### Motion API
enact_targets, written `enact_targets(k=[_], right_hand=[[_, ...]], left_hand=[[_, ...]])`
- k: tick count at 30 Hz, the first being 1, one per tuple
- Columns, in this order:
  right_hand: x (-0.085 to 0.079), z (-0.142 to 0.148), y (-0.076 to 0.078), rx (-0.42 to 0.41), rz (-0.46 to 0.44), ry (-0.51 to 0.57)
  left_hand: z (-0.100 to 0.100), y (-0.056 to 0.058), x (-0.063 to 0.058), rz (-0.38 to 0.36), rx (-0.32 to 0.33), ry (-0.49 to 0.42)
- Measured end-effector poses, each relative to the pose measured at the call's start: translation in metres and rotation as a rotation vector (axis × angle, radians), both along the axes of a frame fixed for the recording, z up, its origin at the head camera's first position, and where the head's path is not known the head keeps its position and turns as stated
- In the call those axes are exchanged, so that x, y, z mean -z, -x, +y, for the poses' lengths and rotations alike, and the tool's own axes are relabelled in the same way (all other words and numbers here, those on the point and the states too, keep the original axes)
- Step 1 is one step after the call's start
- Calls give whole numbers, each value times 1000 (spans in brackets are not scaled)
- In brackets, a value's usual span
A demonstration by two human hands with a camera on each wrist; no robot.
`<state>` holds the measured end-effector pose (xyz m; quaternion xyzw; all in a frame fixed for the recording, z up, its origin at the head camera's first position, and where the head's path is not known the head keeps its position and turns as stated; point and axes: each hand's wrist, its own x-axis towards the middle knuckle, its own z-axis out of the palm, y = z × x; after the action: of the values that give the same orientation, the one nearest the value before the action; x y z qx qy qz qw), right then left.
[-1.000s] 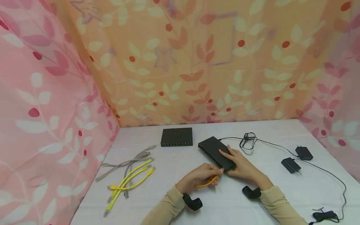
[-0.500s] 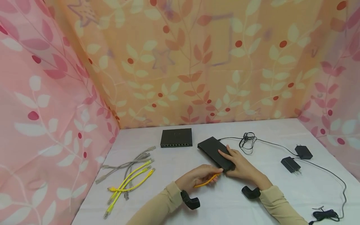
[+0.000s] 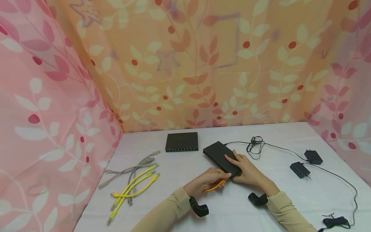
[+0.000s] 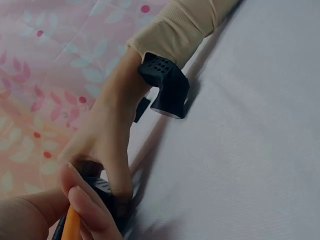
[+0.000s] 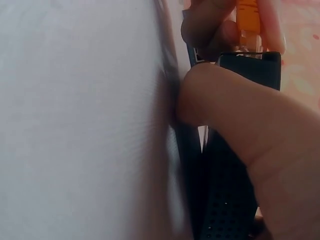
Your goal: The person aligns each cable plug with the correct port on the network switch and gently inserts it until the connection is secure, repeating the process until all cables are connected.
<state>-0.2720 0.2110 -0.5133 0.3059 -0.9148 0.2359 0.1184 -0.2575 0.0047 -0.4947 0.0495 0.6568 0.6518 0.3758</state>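
My left hand [image 3: 205,181] pinches an orange network cable [image 3: 214,188] close behind its plug. In the right wrist view the clear plug [image 5: 250,42] is right at the port edge of a black network switch [image 5: 232,175]. How deep the plug sits cannot be told. My right hand [image 3: 250,171] grips that switch by its near right end, fingers spread over the top and thumb at the edge. The switch stands angled, and a thin black lead [image 3: 236,142] runs from its far side. The cable's other end is hidden by the left hand.
A second black network switch [image 3: 182,142] lies at the back. Yellow cables [image 3: 136,183] and grey cables [image 3: 136,166] lie crossed at the left. Two black power adapters [image 3: 313,157] [image 3: 299,170] and a bundled cord [image 3: 335,222] lie at the right. Patterned cloth [image 3: 185,71] hangs behind the table.
My left hand has shifted slightly, still pinching the orange cable at the switch's edge. The right hand keeps its grip, and the switch has barely moved.
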Motion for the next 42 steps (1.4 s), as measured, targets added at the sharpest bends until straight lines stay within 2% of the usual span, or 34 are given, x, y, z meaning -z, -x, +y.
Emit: enact_targets(k=[6, 9, 12, 14, 18, 21, 26, 32, 42], right_hand=[[-2, 2, -1, 21, 2, -4], [-3, 3, -2, 22, -6, 2], [-5, 2, -3, 18, -32, 5], [-5, 2, -3, 13, -45, 3], [-4, -1, -2, 7, -50, -6], [-4, -2, -2, 5, -45, -8], [-2, -2, -1, 9, -30, -15], [-2, -3, -2, 27, -45, -26], [-2, -3, -5, 23, -48, -29]], left_hand=[[3, 2, -2, 48, 3, 32], [2, 2, -3, 122, 34, 48], [-1, 2, -6, 251, 73, 83], [-4, 0, -8, 372, 97, 133], [-9, -4, -15, 611, 105, 328], [-14, -8, -20, 708, 84, 460], [-25, -13, -29, 769, 37, 541], [-47, -15, -32, 886, -19, 604], [-93, -14, -36, 846, -105, 608]])
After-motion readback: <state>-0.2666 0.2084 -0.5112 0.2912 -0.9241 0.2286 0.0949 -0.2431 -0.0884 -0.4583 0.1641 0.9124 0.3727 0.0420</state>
